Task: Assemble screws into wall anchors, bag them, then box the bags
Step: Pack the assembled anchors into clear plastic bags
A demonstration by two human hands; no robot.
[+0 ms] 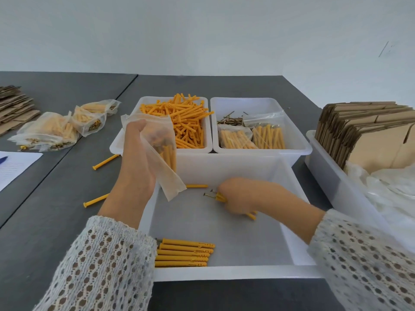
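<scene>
- Left hand (137, 158) raised over the near-left corner of the front bin (224, 272); grip closed round a clear zip bag (160, 153), which hangs tilted with its lower end pointing down and right. Several yellow anchors with screws show through the bag.
- Right hand (240, 196) low inside the front bin, near its middle; grip curled round a small bunch of assembled anchors (221, 197). Screw heads stick out to the left of the fingers, anchor tips show below the hand.
- Front bin, near-left edge: a row of five assembled anchors (184, 254) lying side by side, touching, tips to the right.
- One single anchor (197, 186) lies flat near the far wall of the front bin, just right of the bag's lower end.
- Far-left bin (202, 102): heaped with loose yellow anchors (179, 117).
- Far-right bin (298, 135): loose screws (230, 120) at its back left; two filled bags (251, 135) lie at the front.
- Desk (67, 209), left of the bins: two stray anchors (105, 162), well apart from each other.
- Desk, far left: a cluster of finished bags (58, 129), touching one another; flat cardboard (15, 104) stacked behind them; a sheet of paper (15, 167) at the left edge.
- Right side: a long bin (323, 167) holding upright flattened cartons (363, 129), with clear plastic (393, 189) bunched at its near end.
- Both forearms in white open-knit sleeves (101, 265).
</scene>
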